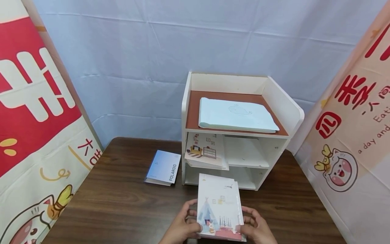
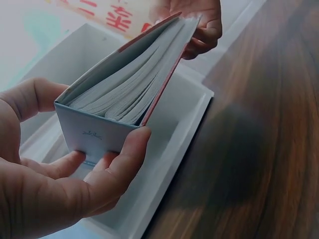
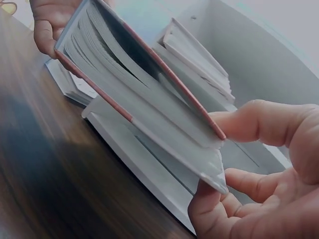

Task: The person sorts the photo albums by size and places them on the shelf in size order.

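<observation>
- With left hand [image 1: 184, 222], pinching the spine side of a thick white book [image 1: 217, 206]; with right hand [image 1: 254, 227], pinching the opposite edge, thumb on the front cover, fingers underneath.
- Held up off the bench [image 1: 128, 210], right in front of the white shelf unit [image 1: 284, 105], so not resting on any shelf yet.
- Probably at the steadying-and-lining-up step, going by the two-handed hold.
- For any next move, would call for squeezing the covers closer and keeping both ends level. Also worth minding the illustrated book [image 1: 205, 152] on the middle shelf.
- Pretty cute cover: blue tent, small picture frames, reddish rug along the bottom. Plain greyish-blue on the spine, with a tiny dark mark.
- Kinda loose inside, though: pages bunched and fanned, covers gaping a bit at the edges.
</observation>
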Action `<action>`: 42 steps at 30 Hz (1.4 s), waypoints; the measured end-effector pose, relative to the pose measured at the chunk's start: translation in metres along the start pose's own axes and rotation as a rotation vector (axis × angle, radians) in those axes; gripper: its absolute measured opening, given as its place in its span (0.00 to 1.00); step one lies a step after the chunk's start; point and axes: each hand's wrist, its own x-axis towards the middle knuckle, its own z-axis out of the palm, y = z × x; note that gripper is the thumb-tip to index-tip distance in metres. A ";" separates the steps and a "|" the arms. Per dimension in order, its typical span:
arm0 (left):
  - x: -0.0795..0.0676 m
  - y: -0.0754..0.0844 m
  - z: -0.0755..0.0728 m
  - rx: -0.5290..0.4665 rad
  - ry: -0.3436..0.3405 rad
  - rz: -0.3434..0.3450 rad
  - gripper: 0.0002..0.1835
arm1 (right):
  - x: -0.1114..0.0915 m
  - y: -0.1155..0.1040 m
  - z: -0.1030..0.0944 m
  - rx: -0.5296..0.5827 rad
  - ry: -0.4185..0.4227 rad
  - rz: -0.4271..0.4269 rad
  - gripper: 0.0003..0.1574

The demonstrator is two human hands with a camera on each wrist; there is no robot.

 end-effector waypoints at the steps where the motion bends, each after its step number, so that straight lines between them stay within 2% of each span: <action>1: 0.000 0.001 0.002 -0.004 -0.002 -0.003 0.44 | -0.001 -0.001 -0.002 0.005 -0.004 -0.002 0.50; 10: 0.006 0.011 0.016 0.005 -0.028 0.033 0.43 | -0.008 -0.005 -0.017 0.074 -0.014 -0.034 0.50; 22: 0.015 0.016 0.031 -0.026 -0.076 0.087 0.42 | -0.014 -0.010 -0.025 0.112 0.091 -0.040 0.49; 28: 0.019 0.017 0.035 -0.034 -0.102 0.107 0.42 | -0.016 -0.008 -0.029 0.202 0.037 -0.085 0.44; 32: 0.022 0.017 0.039 -0.054 -0.106 0.100 0.42 | -0.017 -0.007 -0.034 0.235 0.018 -0.069 0.40; 38: 0.024 0.016 0.047 -0.089 -0.119 0.091 0.41 | -0.022 -0.005 -0.046 0.248 -0.007 -0.062 0.33; 42: 0.023 0.015 0.053 -0.116 -0.145 0.102 0.41 | -0.025 -0.002 -0.053 0.248 -0.004 -0.089 0.33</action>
